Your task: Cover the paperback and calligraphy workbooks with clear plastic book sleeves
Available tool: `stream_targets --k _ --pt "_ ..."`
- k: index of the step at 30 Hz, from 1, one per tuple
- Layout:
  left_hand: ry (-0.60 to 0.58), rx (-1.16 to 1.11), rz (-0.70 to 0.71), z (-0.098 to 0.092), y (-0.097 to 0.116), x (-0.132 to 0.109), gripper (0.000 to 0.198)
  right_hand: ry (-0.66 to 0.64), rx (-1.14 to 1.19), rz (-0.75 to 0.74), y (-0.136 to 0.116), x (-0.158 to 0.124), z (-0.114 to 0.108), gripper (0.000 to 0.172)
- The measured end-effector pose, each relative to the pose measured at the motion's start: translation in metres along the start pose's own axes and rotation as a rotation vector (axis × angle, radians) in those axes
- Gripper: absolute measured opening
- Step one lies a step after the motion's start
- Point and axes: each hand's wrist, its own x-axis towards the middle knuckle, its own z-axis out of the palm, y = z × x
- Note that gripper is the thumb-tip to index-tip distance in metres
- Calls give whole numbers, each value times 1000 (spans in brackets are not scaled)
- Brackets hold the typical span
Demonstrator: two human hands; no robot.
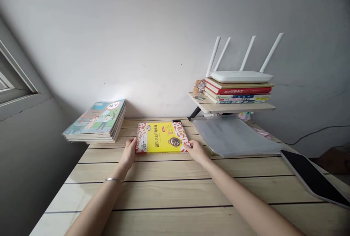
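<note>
A yellow book with a red-and-white patterned border lies flat on the wooden desk, near the wall. My left hand grips its near left corner, fingers curled on the edge. My right hand holds its near right corner the same way. A dark object peeks out behind the book's far edge.
A stack of textbooks sits at the desk's back left, overhanging the edge. A grey folder lies to the right, under a small shelf with books and a white router. A black tablet rests at the right edge.
</note>
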Motion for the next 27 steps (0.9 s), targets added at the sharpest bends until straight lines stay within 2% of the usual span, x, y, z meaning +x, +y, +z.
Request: stream_targets --k 3,6,8,11,13,16,19,22,27 --pt "-25 76 10 1 -3 9 34 16 -17 -6 8 -13 -5 27" --pt "-46 167 37 0 2 4 35 18 -60 -29 9 -19 -13 25" --pt "-57 376 201 1 7 -8 28 86 -171 -78 1 -24 -18 24" --pt "-59 847 607 11 12 -29 17 241 -341 -242 -25 -37 -18 26" --pt "-106 1068 792 21 11 -38 12 242 -336 -392 -50 -47 -10 20" --pt "-175 1228 907 34 6 -41 7 154 -291 -558 -83 -56 11 13" --pt "-145 1254 937 36 2 -34 14 101 -293 -614 -99 -55 27 14" --pt "-162 1253 979 27 3 -28 12 97 -291 -629 -91 -50 27 12" --pt "-171 1285 1022 1 12 -25 11 166 -290 -643 -51 -47 0 7"
